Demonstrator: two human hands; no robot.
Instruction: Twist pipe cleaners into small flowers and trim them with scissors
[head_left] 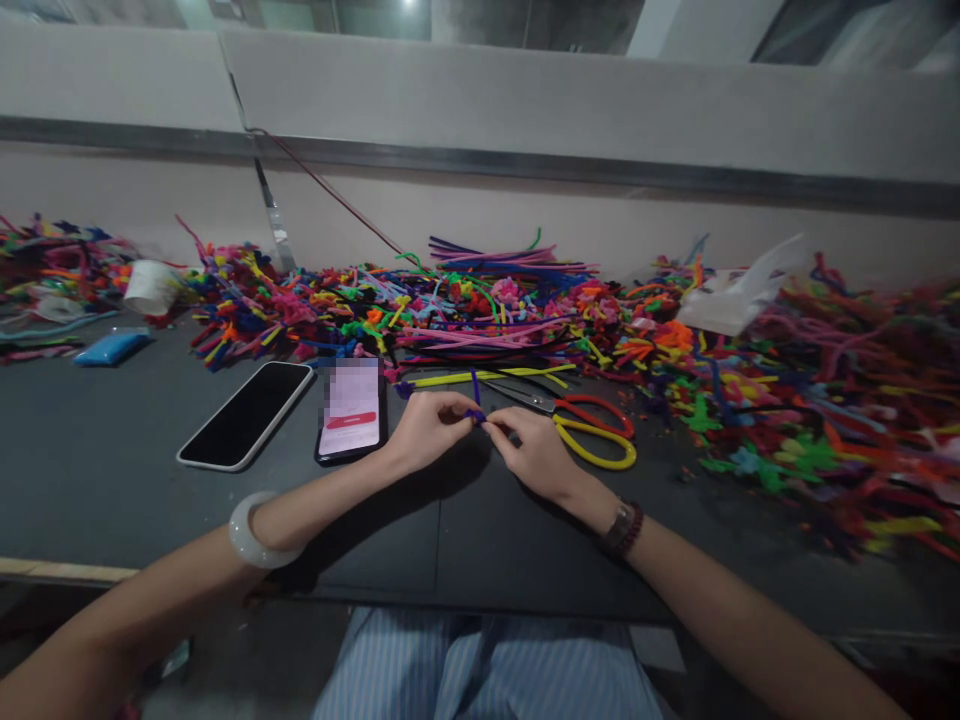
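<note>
My left hand (429, 428) and my right hand (534, 452) meet over the dark table (112, 440), fingertips pinched together on a short purple pipe cleaner (475, 408) whose end sticks up between them. Both hands are closed on it. A white bangle sits on my left wrist and a dark beaded bracelet on my right. Just behind my right hand lie scissors (592, 428) with one red and one yellow handle loop. A yellow pipe cleaner (487, 377) lies flat behind my hands.
A long heap of coloured pipe cleaners (480, 300) runs along the wall and spreads over the right side (825, 400). Two phones lie left of my hands, one dark (246, 414), one lit (351, 408). A white cup (150, 287), blue packet (112, 347) and plastic bag (739, 290) sit farther off.
</note>
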